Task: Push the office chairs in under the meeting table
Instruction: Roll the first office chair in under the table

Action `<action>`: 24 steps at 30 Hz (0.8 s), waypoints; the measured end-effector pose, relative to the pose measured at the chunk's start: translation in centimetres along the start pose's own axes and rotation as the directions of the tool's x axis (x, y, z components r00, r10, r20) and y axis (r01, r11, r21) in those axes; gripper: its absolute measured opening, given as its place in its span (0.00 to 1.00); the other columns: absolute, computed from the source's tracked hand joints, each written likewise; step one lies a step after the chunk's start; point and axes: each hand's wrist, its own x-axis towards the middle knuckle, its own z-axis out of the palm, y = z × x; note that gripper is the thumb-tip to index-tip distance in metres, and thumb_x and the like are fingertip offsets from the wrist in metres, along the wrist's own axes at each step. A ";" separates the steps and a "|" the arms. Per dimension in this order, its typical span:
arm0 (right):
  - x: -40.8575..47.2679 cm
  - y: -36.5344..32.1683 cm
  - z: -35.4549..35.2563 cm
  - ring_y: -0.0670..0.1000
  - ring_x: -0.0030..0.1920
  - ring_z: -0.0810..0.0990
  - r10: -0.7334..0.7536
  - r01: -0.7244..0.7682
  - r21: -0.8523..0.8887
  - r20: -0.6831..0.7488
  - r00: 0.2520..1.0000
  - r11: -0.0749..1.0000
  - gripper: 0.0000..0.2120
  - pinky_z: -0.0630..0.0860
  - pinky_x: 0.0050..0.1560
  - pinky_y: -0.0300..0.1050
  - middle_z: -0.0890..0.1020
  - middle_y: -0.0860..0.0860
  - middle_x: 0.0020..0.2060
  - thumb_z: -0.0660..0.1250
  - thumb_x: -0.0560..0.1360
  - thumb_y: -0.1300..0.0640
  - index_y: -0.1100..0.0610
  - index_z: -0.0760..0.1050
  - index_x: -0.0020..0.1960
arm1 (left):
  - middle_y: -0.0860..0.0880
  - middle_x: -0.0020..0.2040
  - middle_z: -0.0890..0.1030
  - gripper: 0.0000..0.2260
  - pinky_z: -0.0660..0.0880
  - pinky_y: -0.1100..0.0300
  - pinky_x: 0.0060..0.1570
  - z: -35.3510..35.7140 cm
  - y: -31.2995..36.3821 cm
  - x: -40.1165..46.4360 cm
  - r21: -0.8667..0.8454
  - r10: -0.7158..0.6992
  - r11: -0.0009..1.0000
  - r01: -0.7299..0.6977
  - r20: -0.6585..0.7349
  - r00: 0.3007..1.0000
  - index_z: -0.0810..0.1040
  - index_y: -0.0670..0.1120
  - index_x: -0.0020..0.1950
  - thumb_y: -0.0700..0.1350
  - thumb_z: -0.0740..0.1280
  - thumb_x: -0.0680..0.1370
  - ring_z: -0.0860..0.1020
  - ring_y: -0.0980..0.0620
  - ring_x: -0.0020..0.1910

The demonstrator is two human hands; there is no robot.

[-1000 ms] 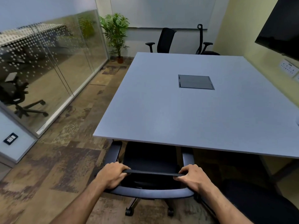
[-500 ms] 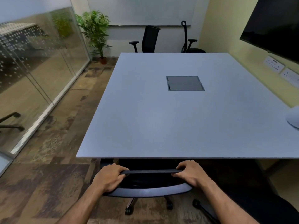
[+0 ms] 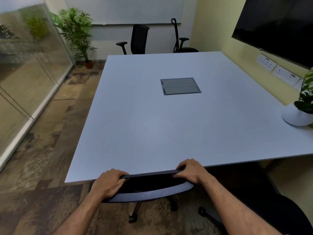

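1. Both hands grip the top bar of the near chair's backrest: the left hand point(image 3: 108, 183) wraps the bar's left end, fingers curled over the front, and the right hand point(image 3: 191, 170) clamps its right end the same way.
2. Forearms reach forward and slightly inward from the bottom of the frame, wrists fairly straight, knuckles up; the pose suits a level push away from the body.
3. That near chair point(image 3: 149, 192) sits with its backrest top right at the near edge of the surface point(image 3: 152, 126); its seat is hidden under the tabletop, and only the grey back rim, the black mesh and part of the castor base show below.
4. Handling, as a judgement: a castor chair should roll easily on the carpet tiles point(image 3: 42, 167) but may swivel or veer, so a two-handed hold at the bar's ends keeps it square. The frame looks stiff; the mesh would give, so the bar is the better place to take hold.
5. Armrests cannot be seen; they could catch the tabletop edge.
6. Another black chair point(image 3: 274, 212) stands just beside on the right, not tucked in, and two far chairs point(image 3: 138, 39) stand at the opposite side.
7. A white potted plant point(image 3: 298, 116) rests on the surface's right edge.
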 end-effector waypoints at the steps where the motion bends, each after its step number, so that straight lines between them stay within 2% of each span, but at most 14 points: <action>1: 0.1 0.1 -0.1 0.45 0.54 0.80 -0.002 0.001 0.005 0.009 1.000 1.000 0.28 0.77 0.57 0.45 0.84 0.42 0.55 0.71 0.60 0.28 0.44 0.85 0.52 | 0.61 0.61 0.81 0.17 0.73 0.56 0.56 -0.1 -0.1 0.1 -0.001 0.001 1.000 -0.001 0.005 1.000 0.78 0.63 0.64 0.57 0.57 0.79 0.78 0.56 0.57; 7: -0.1 0.0 -0.5 0.46 0.59 0.78 0.013 -0.017 0.073 0.051 0.999 0.997 0.37 0.76 0.63 0.47 0.82 0.44 0.61 0.73 0.57 0.25 0.45 0.82 0.59 | 0.61 0.61 0.81 0.22 0.73 0.59 0.58 -0.6 0.6 0.0 -0.038 0.005 0.999 -0.005 0.015 1.000 0.80 0.60 0.64 0.67 0.62 0.74 0.78 0.60 0.57; 10: -1.3 0.1 -0.6 0.47 0.63 0.77 0.029 -0.031 0.111 0.019 0.999 0.993 0.40 0.74 0.66 0.49 0.80 0.43 0.64 0.72 0.58 0.23 0.44 0.80 0.63 | 0.61 0.62 0.80 0.25 0.73 0.58 0.60 -0.6 2.1 -0.3 -0.079 0.056 0.995 -0.057 -0.017 0.998 0.80 0.59 0.64 0.71 0.64 0.73 0.77 0.60 0.60; 14: -5.7 2.7 -1.3 0.48 0.61 0.79 0.098 -0.056 0.270 -0.144 0.985 0.961 0.32 0.75 0.66 0.53 0.82 0.42 0.61 0.59 0.69 0.23 0.43 0.81 0.60 | 0.59 0.67 0.77 0.28 0.71 0.55 0.65 0.5 8.4 0.6 -0.135 0.213 0.964 -0.231 -0.137 0.967 0.77 0.58 0.67 0.72 0.59 0.74 0.74 0.56 0.67; 16: -8.8 5.4 -2.2 0.48 0.61 0.80 0.166 -0.086 0.317 -0.236 0.957 0.945 0.30 0.75 0.65 0.55 0.83 0.42 0.61 0.54 0.73 0.24 0.41 0.81 0.61 | 0.58 0.68 0.77 0.27 0.70 0.56 0.65 1.8 13.1 1.3 -0.147 0.313 0.929 -0.339 -0.178 0.933 0.78 0.57 0.67 0.70 0.59 0.75 0.73 0.56 0.68; 18: -12.6 8.8 -3.0 0.47 0.61 0.79 0.247 -0.135 0.343 -0.308 0.919 0.930 0.27 0.76 0.63 0.54 0.83 0.40 0.61 0.53 0.74 0.25 0.38 0.78 0.62 | 0.58 0.69 0.76 0.26 0.69 0.58 0.64 3.3 18.0 2.0 -0.172 0.420 0.876 -0.450 -0.187 0.888 0.77 0.56 0.68 0.68 0.59 0.77 0.71 0.58 0.69; 21: -19.2 14.2 -3.5 0.47 0.61 0.80 0.396 -0.255 0.372 -0.377 0.838 0.893 0.27 0.77 0.63 0.54 0.83 0.41 0.60 0.55 0.74 0.25 0.37 0.77 0.62 | 0.62 0.70 0.73 0.25 0.67 0.59 0.66 6.0 25.1 2.4 -0.270 0.535 0.789 -0.552 -0.141 0.833 0.74 0.59 0.70 0.68 0.60 0.78 0.67 0.63 0.70; 24: -26.7 19.1 -2.9 0.50 0.58 0.82 0.530 -0.379 0.393 -0.419 0.737 0.838 0.25 0.78 0.61 0.54 0.85 0.43 0.57 0.55 0.73 0.26 0.38 0.78 0.60 | 0.59 0.70 0.74 0.23 0.70 0.57 0.67 9.2 31.3 1.5 -0.312 0.654 0.699 -0.643 -0.082 0.752 0.75 0.57 0.70 0.64 0.64 0.78 0.69 0.60 0.71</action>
